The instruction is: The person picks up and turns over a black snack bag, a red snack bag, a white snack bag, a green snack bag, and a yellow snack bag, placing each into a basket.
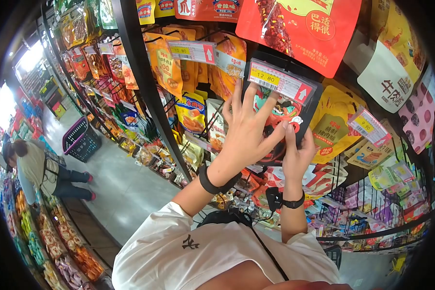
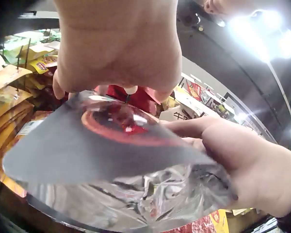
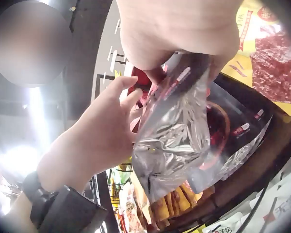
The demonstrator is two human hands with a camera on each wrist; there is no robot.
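Observation:
A black snack bag [image 1: 281, 108] with red and green artwork hangs on the rack, partly behind a price tag [image 1: 266, 76] reading 12.80. My left hand [image 1: 246, 130] lies over its front, fingers spread and stretched up to the tag's lower edge. On the bag's right side, my right hand [image 1: 297, 157] pinches the edge between thumb and fingers. The two thumbs come close together there. From the right wrist, the crinkled silver lower part of the bag [image 3: 177, 141] shows, tilted out from another black bag [image 3: 245, 114] behind it.
A big red snack bag [image 1: 299, 36] hangs above, and a yellow bag [image 1: 336, 123] to the right. Orange bags [image 1: 164, 63] hang to the left beyond a black rack post [image 1: 152, 92]. Down the aisle, a person [image 1: 43, 169] bends near a dark shopping basket [image 1: 82, 137].

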